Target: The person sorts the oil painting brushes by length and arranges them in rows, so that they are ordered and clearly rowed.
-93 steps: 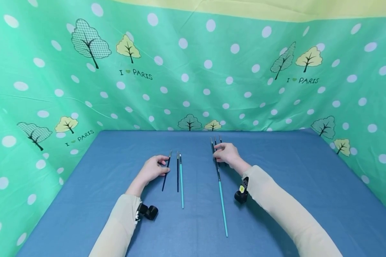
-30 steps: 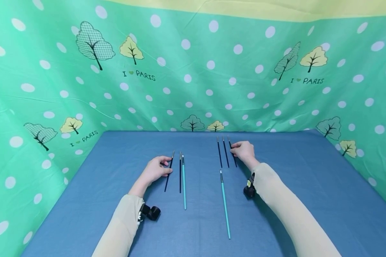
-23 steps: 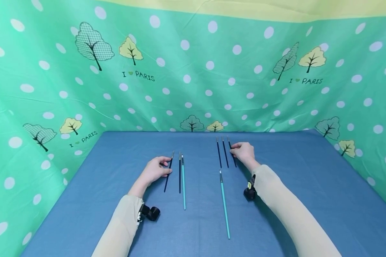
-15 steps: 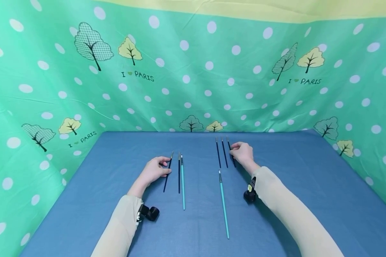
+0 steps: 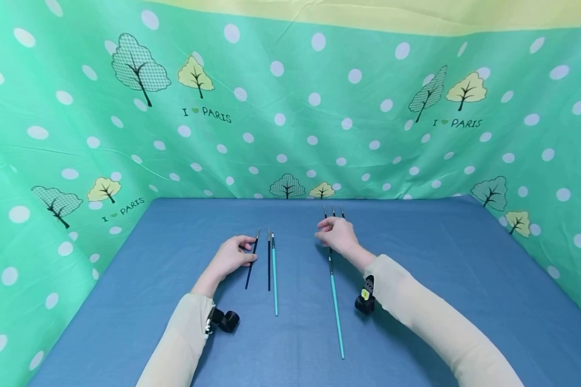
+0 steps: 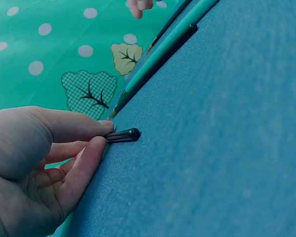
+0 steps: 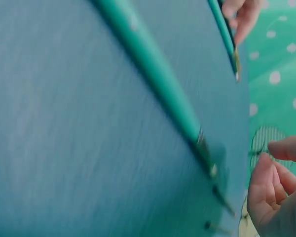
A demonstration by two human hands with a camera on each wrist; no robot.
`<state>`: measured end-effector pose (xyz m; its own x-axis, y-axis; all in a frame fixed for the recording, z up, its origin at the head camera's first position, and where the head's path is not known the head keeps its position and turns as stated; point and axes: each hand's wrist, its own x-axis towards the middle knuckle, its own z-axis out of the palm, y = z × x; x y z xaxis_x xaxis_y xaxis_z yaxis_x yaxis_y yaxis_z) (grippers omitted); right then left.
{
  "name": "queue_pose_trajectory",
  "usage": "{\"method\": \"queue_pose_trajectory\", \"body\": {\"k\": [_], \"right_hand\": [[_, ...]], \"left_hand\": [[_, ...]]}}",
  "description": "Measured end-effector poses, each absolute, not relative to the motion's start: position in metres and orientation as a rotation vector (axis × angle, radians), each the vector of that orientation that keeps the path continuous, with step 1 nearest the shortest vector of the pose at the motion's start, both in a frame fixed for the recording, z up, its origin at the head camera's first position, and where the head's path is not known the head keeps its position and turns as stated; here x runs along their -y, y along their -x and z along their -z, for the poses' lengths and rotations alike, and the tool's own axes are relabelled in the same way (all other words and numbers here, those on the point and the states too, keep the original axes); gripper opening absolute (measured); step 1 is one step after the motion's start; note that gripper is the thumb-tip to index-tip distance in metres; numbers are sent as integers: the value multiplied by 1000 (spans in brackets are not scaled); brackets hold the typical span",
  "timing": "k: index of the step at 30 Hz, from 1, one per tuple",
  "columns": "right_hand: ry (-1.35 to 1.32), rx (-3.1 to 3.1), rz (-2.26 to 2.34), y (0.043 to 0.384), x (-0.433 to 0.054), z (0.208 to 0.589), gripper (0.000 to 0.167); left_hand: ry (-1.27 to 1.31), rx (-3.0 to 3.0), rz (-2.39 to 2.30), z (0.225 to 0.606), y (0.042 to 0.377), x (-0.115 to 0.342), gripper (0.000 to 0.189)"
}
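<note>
nearest to us, two pale sleeves come in, each with a small black camera at the wrist. on the blue surface we see the right turquoise brush reaching closest to us, its bristles pointing away toward the right hand. a little farther, the left turquoise brush lies just beside a short dark brush, nearly parallel. to the left of these, the left hand pinches a slim dark brush between thumb and forefinger, and we see it slightly slanted. farther off, the right hand is over three dark brushes, whose bristle ends show in a row beyond it; its fingers are loosely bent, tips close together, and we cannot tell whether they touch a brush. behind everything hangs a green dotted cloth printed with trees.
</note>
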<state>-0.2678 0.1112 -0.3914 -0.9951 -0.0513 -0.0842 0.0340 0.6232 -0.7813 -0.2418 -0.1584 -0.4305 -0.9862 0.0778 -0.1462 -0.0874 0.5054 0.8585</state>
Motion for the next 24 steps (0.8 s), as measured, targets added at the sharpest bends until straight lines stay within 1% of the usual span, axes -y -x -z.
{"method": "queue_pose_trajectory", "body": {"k": [11, 24], "right_hand": [[106, -2489, 1431, 246, -71, 392, 31], [110, -2396, 1405, 233, -36, 400, 25]], "left_hand": [[4, -2582, -1491, 433, 242, 157, 48], [12, -2577, -1496, 433, 245, 159, 48]]}}
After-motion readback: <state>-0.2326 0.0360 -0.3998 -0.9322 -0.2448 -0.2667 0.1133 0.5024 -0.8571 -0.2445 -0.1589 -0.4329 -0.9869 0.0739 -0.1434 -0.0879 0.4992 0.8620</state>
